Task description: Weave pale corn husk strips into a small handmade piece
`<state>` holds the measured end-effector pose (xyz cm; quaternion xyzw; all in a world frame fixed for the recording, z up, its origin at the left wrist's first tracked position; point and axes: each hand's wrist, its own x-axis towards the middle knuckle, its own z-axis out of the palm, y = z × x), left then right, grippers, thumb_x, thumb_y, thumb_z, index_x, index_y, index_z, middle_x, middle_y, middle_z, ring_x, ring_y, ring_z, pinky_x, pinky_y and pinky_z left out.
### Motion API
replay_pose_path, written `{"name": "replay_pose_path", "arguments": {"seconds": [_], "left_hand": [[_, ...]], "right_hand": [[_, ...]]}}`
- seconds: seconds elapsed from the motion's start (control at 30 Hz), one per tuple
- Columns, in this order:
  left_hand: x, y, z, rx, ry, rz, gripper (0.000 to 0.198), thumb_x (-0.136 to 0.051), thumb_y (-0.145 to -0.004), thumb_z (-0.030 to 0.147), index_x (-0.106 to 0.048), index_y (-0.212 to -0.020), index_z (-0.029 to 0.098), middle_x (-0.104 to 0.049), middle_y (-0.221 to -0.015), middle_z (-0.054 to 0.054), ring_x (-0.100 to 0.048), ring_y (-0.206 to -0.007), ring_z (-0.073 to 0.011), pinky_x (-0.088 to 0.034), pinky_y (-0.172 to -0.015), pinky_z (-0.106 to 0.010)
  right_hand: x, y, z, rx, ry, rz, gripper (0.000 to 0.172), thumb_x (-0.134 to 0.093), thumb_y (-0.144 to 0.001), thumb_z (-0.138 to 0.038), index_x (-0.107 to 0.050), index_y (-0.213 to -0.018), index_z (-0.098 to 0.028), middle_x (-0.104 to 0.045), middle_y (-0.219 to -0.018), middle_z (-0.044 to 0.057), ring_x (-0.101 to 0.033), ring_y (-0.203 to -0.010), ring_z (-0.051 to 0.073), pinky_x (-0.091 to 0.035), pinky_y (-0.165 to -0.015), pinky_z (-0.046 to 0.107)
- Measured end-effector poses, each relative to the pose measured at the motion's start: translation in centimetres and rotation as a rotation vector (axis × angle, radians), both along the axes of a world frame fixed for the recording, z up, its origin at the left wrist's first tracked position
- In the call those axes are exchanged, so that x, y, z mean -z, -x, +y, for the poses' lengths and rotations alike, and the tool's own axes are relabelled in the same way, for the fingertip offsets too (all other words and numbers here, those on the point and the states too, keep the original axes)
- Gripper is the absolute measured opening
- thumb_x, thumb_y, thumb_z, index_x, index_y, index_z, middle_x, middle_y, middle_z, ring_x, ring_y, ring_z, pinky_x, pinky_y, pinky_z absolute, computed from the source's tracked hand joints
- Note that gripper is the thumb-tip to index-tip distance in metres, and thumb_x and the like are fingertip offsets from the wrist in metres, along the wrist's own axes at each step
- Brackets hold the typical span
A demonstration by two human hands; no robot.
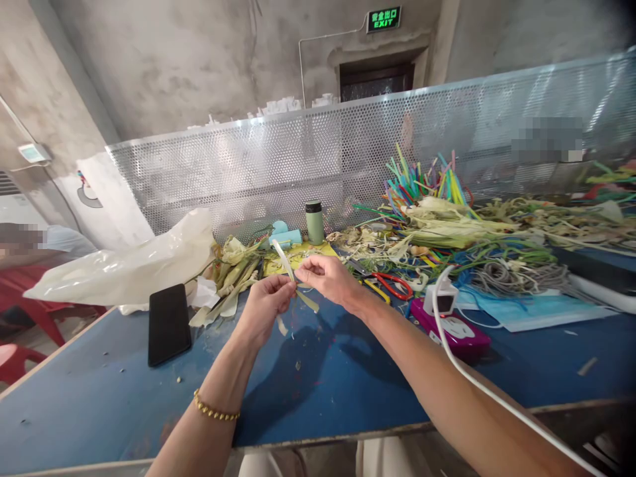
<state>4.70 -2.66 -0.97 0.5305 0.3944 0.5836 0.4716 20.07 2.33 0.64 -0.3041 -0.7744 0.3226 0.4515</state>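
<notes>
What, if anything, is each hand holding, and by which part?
The left hand pinches a pale strip some way below its free upper end. Whether the right hand, close beside, also grips it cannot be told.

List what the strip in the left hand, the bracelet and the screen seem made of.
Strip: perhaps dried husk, matte; pale and ribbonlike.
Bracelet: metal or plated plastic, glossy; small gold beads.
Screen: likely sheet metal, from its silvery sheen and punched holes.
</notes>
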Motion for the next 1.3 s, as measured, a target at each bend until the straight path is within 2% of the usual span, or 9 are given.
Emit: {"name": "replay_pose_path", "arguments": {"seconds": [0.17,0.33,0.63,0.8,0.9,1.0,1.13,1.2,1.3], "left_hand": [[-0.3,-0.2,-0.5,0.046,0.056,0.09,0.029,-0.076,-0.067,0.037,-0.064,-0.072,0.011,-0.049,-0.057,0.002,-0.032,-0.046,-0.0038,-0.016,-0.046,-0.022],[-0.1,-0.3,-0.3,0.045,0.052,0.092,0.02,-0.073,-0.065,0.029,-0.062,-0.07,0.013,-0.041,-0.051,0.006,-0.031,-0.048,-0.0054,-0.017,-0.048,-0.023],[0.3,-0.7,-0.1,-0.061,0.054,0.177,0.012,-0.067,-0.059,0.02,-0.057,-0.061,0.014,-0.044,-0.052,0.005,-0.029,-0.049,-0.0055,-0.019,-0.049,-0.023],[0.5,-0.5,0.0,-0.071,0.048,0.21,0.01,-0.066,-0.06,0.018,-0.057,-0.059,0.014,-0.044,-0.051,0.006,-0.03,-0.049,-0.0056,-0.021,-0.049,-0.022],[0.2,-0.2,-0.2,0.003,0.04,0.176,0.017,-0.07,-0.067,0.025,-0.059,-0.062,0.013,-0.045,-0.051,0.005,-0.032,-0.049,-0.0059,-0.023,-0.049,-0.022],[-0.6,0.3,-0.7,0.168,0.069,0.132,0.026,-0.067,-0.077,0.038,-0.064,-0.074,0.012,-0.053,-0.057,0.001,-0.043,-0.052,-0.008,-0.03,-0.051,-0.022],[-1.4,0.7,-1.2,0.237,0.1,0.093,0.031,-0.072,-0.074,0.037,-0.069,-0.091,0.012,-0.063,-0.073,-0.005,-0.05,-0.049,-0.009,-0.034,-0.049,-0.023],[-1.3,0.8,-1.1,0.255,0.086,0.132,0.029,-0.073,-0.073,0.035,-0.069,-0.088,0.011,-0.061,-0.066,-0.003,-0.049,-0.048,-0.0087,-0.034,-0.048,-0.023],[-0.7,0.8,-0.7,0.196,0.039,0.15,0.025,-0.072,-0.075,0.036,-0.068,-0.079,0.011,-0.054,-0.052,0.0,-0.044,-0.046,-0.0081,-0.031,-0.046,-0.021]], "right_hand": [[0.0,-0.4,0.4,-0.056,0.092,0.03,0.02,-0.066,-0.074,-0.032,-0.06,-0.068,-0.014,-0.055,-0.061,-0.002,-0.046,-0.057,0.009,-0.035,-0.054,0.023],[0.3,0.1,0.1,0.032,0.018,-0.021,0.018,-0.064,-0.074,-0.026,-0.056,-0.063,-0.015,-0.05,-0.057,-0.003,-0.041,-0.055,0.008,-0.031,-0.052,0.023],[1.0,0.9,0.0,0.171,-0.006,-0.062,0.016,-0.062,-0.073,-0.022,-0.059,-0.06,-0.014,-0.055,-0.055,-0.002,-0.044,-0.053,0.009,-0.032,-0.051,0.022],[0.8,0.9,-0.1,0.172,-0.005,-0.049,0.015,-0.062,-0.072,-0.021,-0.059,-0.059,-0.014,-0.056,-0.056,-0.001,-0.044,-0.055,0.009,-0.032,-0.052,0.023],[0.7,0.7,-0.1,0.095,0.048,0.027,0.018,-0.062,-0.072,-0.025,-0.056,-0.06,-0.014,-0.053,-0.057,-0.002,-0.043,-0.054,0.009,-0.033,-0.052,0.023],[0.4,0.4,0.1,-0.011,0.146,0.131,0.02,-0.062,-0.073,-0.031,-0.054,-0.064,-0.015,-0.05,-0.057,-0.003,-0.043,-0.053,0.009,-0.034,-0.051,0.023],[0.0,0.1,-0.1,-0.033,0.137,0.192,0.021,-0.063,-0.074,-0.032,-0.055,-0.066,-0.015,-0.049,-0.058,-0.003,-0.042,-0.054,0.009,-0.034,-0.052,0.024],[-0.1,0.1,-0.2,-0.019,0.112,0.193,0.021,-0.064,-0.075,-0.033,-0.056,-0.067,-0.015,-0.049,-0.06,-0.003,-0.041,-0.054,0.009,-0.034,-0.053,0.024],[-0.2,0.1,-0.1,0.0,0.084,0.145,0.021,-0.062,-0.078,-0.033,-0.055,-0.068,-0.016,-0.05,-0.06,-0.002,-0.042,-0.055,0.01,-0.035,-0.054,0.024]]}}
